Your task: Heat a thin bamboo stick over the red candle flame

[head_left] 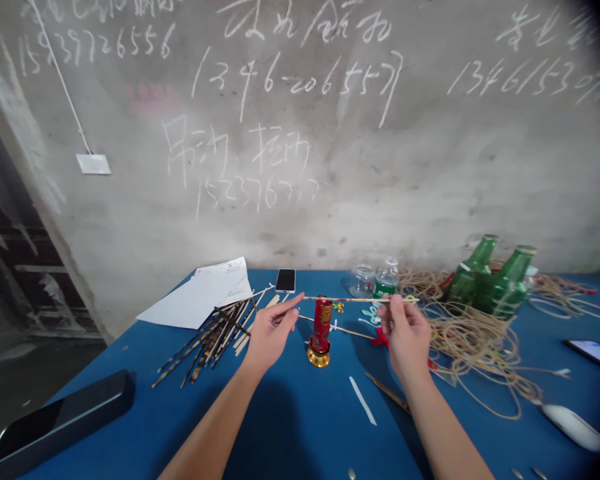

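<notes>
My left hand and my right hand pinch the two ends of a thin bamboo stick, held level above the blue table. Under the stick's middle stands a small red cylinder on a gold base, upright between my hands. A second thin stick lies just behind it. A tiny coloured ornament sits by the cylinder's top.
A pile of dark and pale sticks lies left, with papers and a phone behind. Tangled twine, green bottles and clear jars fill the right. A black case, a white mouse and another phone lie at the edges.
</notes>
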### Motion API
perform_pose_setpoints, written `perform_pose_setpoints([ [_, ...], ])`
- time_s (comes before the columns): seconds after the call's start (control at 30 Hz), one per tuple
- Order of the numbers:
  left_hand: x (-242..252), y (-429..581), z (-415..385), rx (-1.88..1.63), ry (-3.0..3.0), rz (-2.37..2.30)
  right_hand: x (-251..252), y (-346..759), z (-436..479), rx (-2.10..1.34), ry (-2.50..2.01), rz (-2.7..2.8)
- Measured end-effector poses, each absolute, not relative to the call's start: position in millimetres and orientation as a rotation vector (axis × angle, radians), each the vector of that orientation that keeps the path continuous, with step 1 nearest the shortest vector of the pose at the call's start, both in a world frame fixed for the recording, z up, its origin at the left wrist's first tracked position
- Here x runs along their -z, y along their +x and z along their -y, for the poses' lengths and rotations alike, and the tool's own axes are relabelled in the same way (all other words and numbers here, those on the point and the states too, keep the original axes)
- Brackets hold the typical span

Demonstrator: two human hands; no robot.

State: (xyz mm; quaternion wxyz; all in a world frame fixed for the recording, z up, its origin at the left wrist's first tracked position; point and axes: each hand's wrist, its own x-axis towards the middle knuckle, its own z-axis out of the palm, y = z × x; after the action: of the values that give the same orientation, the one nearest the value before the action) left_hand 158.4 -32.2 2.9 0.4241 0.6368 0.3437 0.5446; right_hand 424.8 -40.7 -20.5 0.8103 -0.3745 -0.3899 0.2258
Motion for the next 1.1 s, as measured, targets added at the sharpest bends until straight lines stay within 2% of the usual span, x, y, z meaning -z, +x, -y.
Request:
perform_pose_setpoints([
  [0.43,-2.6,161.2,35.1,-1.228,1.654,-0.777,19.6,425.8,42.0,-0.513,-0.770,0.818],
  [1.1,-4.2,160.6,36.8,-1.248,1.663,-0.788,16.4,428.0,42.8,-0.467,-0.781,0.783],
])
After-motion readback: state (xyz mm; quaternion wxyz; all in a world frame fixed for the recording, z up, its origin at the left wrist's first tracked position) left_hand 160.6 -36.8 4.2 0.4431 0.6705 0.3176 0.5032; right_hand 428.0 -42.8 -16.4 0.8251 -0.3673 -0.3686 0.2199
